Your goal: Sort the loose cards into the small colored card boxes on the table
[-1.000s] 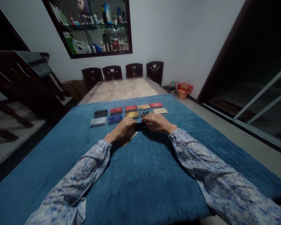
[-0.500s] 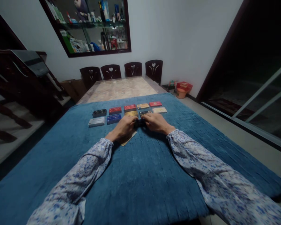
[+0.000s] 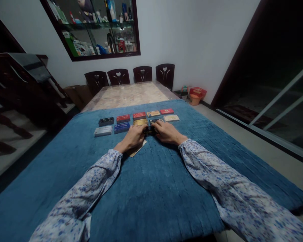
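Hands, dark card apparently shifted forward

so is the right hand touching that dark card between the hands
Touching. The head view shows the right hand with fingertips on the dark card, and the left hand meeting its other end.

I am looking into a home dining room: four dark wooden chairs with heart cut-outs line the far end of a long marble tabletop, a glass-shelved wall cabinet holds bottles and toiletries, and a wooden staircase rises at left.
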